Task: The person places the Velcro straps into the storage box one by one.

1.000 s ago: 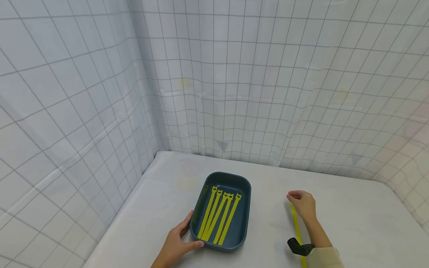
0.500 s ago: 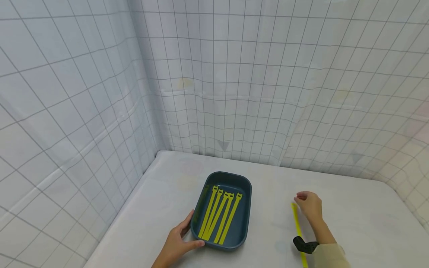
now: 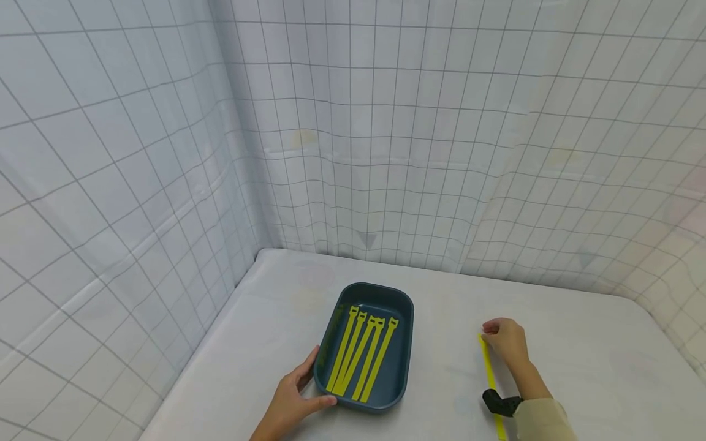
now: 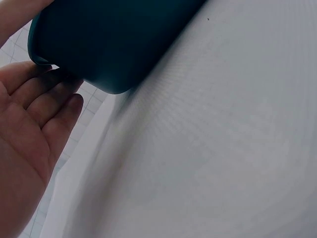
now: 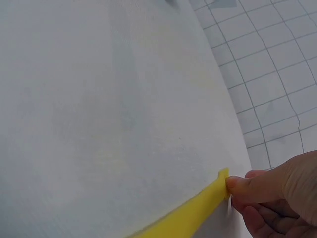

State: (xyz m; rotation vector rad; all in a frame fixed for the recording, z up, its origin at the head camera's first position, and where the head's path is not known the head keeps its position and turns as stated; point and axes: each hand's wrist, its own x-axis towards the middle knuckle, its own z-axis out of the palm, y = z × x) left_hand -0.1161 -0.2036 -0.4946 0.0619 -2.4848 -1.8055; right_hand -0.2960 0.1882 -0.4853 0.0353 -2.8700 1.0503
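Note:
A dark teal tray [image 3: 399,367] lies on the white table with several yellow hook-and-loop cable ties [image 3: 377,361] side by side in it, slotted heads toward the far end. My left hand [image 3: 292,395] holds its near left corner, thumb at the near rim and fingers along the left side. In the left wrist view, the fingers [image 4: 64,94] meet the tray's wall [image 4: 109,44]. Over to the right, my right hand [image 3: 508,344] pinches the far end of another yellow cable tie [image 5: 198,213] between thumb and fingers. Part of this tie is hidden under the wrist strap.
White grid-patterned sheets [image 3: 386,153] hang behind and at both sides of the table. The white-covered table [image 3: 447,343] stretches between the tray and my right hand. A black wrist mount [image 3: 499,404] sits on my right wrist beside a light sleeve [image 3: 543,422].
My right hand has shifted slightly right, then a little down and back left onto the end of the cable tie. My left hand and the tray have stayed nearly still.

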